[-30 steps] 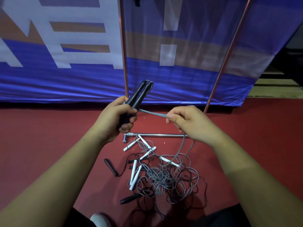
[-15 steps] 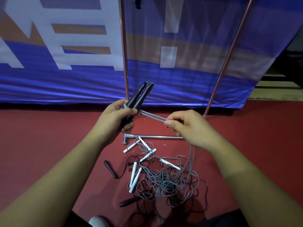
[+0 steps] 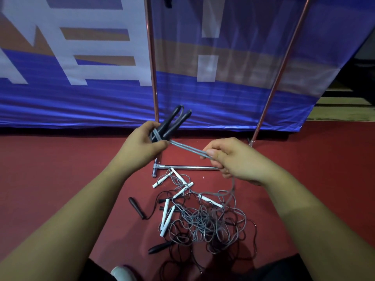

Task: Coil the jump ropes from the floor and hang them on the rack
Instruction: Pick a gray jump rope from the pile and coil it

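Head view, left hand (image 3: 142, 144) gripping black handles (image 3: 175, 122), right hand (image 3: 238, 160) pinching grey cord (image 3: 188, 148)

The floor (image 3: 60, 179) is plain dark red. The banner (image 3: 91, 102) is blue with white lettering and tan bands. Rack uprights (image 3: 151, 57) are copper-toned, the base bar (image 3: 190, 168) silver. Raised handles (image 3: 179, 123) are black, the taut cord (image 3: 188, 149) grey. The floor tangle (image 3: 203, 218) shows grey and black cords with white handles (image 3: 165, 213).

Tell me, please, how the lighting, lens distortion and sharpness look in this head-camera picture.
Head view: dim, bluish light; the wide lens splays the rack poles apart upward and stretches the forearms; the banner carries a soft sheen on its folds; left hand, right hand and floor ropes look sharp, without motion blur.
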Available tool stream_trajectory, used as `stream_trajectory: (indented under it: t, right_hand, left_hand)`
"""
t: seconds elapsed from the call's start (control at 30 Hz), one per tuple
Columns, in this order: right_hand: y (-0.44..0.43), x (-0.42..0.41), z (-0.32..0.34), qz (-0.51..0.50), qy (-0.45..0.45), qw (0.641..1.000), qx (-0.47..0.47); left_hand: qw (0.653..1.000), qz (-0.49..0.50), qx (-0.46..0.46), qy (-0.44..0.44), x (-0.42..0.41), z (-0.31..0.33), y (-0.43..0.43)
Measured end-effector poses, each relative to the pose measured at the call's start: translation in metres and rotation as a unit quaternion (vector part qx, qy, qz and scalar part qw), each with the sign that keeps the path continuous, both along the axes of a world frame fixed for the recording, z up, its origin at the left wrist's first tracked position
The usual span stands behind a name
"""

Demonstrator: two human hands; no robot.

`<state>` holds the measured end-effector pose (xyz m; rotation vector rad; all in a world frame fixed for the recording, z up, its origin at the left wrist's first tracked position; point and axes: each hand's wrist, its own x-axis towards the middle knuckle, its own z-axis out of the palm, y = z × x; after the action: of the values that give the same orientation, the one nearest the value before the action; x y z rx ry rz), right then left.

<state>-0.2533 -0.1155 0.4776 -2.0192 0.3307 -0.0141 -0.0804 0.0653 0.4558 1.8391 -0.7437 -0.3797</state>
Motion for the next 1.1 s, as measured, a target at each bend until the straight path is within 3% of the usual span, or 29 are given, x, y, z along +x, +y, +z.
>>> stream_trajectory:
  t: [0.1,0.2,0.3,0.6,0.67,0.9,1.0,1.1]
  right_hand:
    - [0.01,0.003,0.003,0.011,0.026,0.999,0.026]
    - [0.018,0.003,0.01,0.048,0.025,0.998,0.018]
    - [0.017,0.005,0.011,0.022,0.007,0.999,-0.033]
    - [-0.009,0.005,0.004,-0.034,-0.057,0.974,-0.219]
    - [-0.015,0.005,0.001,-0.03,-0.069,0.975,-0.209]
    - [-0.033,0.006,-0.008,0.0,-0.069,0.992,-0.105]
    - [-0.03,0.008,-0.013,0.027,-0.052,0.995,-0.086]
    - [-0.025,0.008,-0.014,0.03,-0.037,0.999,0.023]
  left_hand:
    - [0.972,-0.015,0.165,-0.165,-0.004,-0.006,-0.003]
    - [0.927,-0.059,0.275,-0.248,-0.014,-0.01,-0.007]
    - [0.883,-0.123,0.344,-0.295,-0.03,-0.015,-0.014]
    - [0.839,-0.273,0.336,-0.329,-0.043,-0.014,-0.018]
    - [0.85,-0.311,0.3,-0.3,-0.044,-0.01,-0.016]
    - [0.942,-0.328,0.077,-0.004,-0.046,0.003,0.0]
    - [0.935,-0.315,-0.048,0.154,-0.047,0.006,0.003]
    - [0.925,-0.291,-0.127,0.209,-0.044,0.01,0.002]
